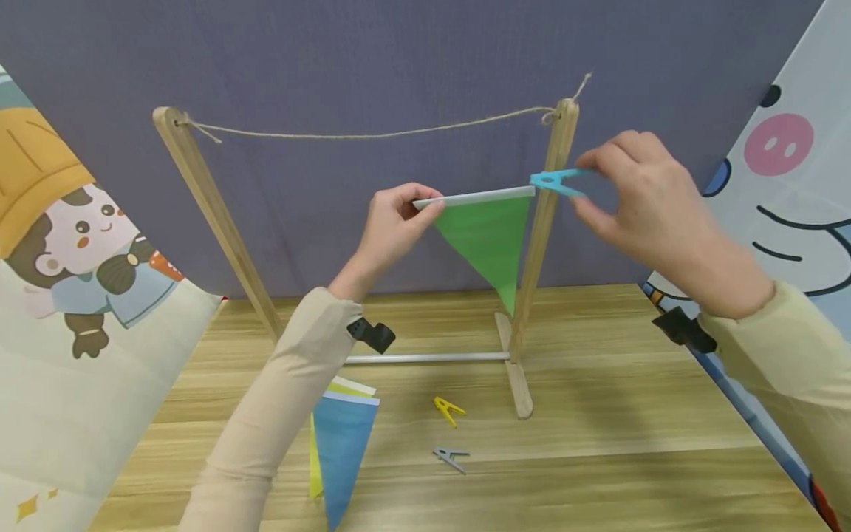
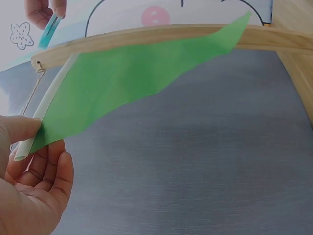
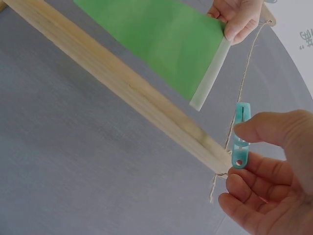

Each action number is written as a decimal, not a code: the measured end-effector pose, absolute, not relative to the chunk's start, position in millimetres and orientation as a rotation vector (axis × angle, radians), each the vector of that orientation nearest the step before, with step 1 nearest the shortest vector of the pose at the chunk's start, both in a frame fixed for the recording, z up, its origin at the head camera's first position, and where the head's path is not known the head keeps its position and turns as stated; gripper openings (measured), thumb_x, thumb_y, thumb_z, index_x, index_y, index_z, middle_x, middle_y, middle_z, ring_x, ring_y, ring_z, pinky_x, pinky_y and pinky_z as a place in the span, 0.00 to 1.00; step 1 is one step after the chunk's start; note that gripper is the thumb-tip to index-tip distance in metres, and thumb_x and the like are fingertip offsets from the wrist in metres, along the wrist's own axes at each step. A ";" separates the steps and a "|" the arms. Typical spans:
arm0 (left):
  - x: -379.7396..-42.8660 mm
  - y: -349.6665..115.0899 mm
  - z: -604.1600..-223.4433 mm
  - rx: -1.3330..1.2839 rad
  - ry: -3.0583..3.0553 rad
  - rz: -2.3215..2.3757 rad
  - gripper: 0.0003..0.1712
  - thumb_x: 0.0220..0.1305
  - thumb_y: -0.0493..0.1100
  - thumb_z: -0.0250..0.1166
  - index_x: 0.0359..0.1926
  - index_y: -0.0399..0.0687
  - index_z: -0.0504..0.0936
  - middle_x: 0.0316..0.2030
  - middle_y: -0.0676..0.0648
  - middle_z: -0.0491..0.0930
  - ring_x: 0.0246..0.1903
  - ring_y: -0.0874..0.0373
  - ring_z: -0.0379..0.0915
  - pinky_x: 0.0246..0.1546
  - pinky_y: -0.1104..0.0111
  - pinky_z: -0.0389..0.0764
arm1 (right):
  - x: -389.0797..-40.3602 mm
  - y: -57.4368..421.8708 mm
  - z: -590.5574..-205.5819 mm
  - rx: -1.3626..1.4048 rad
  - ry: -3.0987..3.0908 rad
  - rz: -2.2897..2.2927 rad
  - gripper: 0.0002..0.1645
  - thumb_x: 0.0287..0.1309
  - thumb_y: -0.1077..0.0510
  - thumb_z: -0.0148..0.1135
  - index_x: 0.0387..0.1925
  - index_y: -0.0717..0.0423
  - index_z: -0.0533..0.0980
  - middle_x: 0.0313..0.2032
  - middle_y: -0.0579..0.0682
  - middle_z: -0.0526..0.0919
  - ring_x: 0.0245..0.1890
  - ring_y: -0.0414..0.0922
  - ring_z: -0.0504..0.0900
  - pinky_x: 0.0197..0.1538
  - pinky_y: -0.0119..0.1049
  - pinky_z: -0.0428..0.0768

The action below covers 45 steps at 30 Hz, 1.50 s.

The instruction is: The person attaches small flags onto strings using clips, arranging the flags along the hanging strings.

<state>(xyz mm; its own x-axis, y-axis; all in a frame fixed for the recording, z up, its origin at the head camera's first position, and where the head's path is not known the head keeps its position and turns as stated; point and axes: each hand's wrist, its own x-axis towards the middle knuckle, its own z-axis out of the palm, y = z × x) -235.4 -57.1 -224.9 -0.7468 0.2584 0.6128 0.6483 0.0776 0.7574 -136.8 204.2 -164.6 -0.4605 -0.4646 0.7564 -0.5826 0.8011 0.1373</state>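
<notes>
From where I'm standing, the left hand (image 1: 397,227) has the green pennant (image 1: 490,235) by one end of its white top strip (image 1: 488,196), thumb pressed against the forefinger side, the other fingers loosely bent below. The cloth hangs point-down in front of the right-hand post (image 1: 535,244), lower than the twine (image 1: 372,136) strung between the posts. The right hand (image 1: 654,207) pinches a light-blue clothespin (image 1: 553,181) by its handle ends, between thumb and forefinger. Its nose points at the pennant's free corner, though the wrist views show the two apart.

I'd judge this as the lining-up step, nothing pegged yet. Fastening the pennant would call for lifting the strip to the twine, squeezing the handles, and biting over both.

Some things I can't settle. The left sleeve (image 1: 266,399) hides the foot of the far post and part of the white crossbar (image 1: 432,358). The yellow pennant (image 1: 315,465) lies mostly under the blue pennant (image 1: 346,443) — how many are stacked, I can't say — and the blue tip runs to the picture's bottom edge. Whether the clothespin's nose is parted is too small to tell.
</notes>
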 end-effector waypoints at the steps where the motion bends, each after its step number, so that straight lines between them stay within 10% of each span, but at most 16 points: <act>1: -235.8 -56.6 -223.4 -0.899 -2.041 -1.724 0.07 0.59 0.32 0.63 0.35 0.27 0.81 0.26 0.45 0.78 0.18 0.67 0.65 0.19 0.76 0.65 | -136.7 203.4 -163.3 0.770 -2.137 0.176 0.16 0.43 0.72 0.67 0.36 0.75 0.73 0.32 0.66 0.73 0.35 0.61 0.69 0.37 0.50 0.70; 45: -251.9 -39.6 -183.3 -0.712 -1.839 -1.998 0.08 0.58 0.31 0.64 0.37 0.26 0.80 0.26 0.50 0.77 0.23 0.67 0.69 0.26 0.77 0.69 | -152.4 181.7 -122.6 0.774 -2.085 0.112 0.15 0.54 0.71 0.60 0.43 0.77 0.74 0.38 0.69 0.71 0.40 0.62 0.66 0.40 0.50 0.68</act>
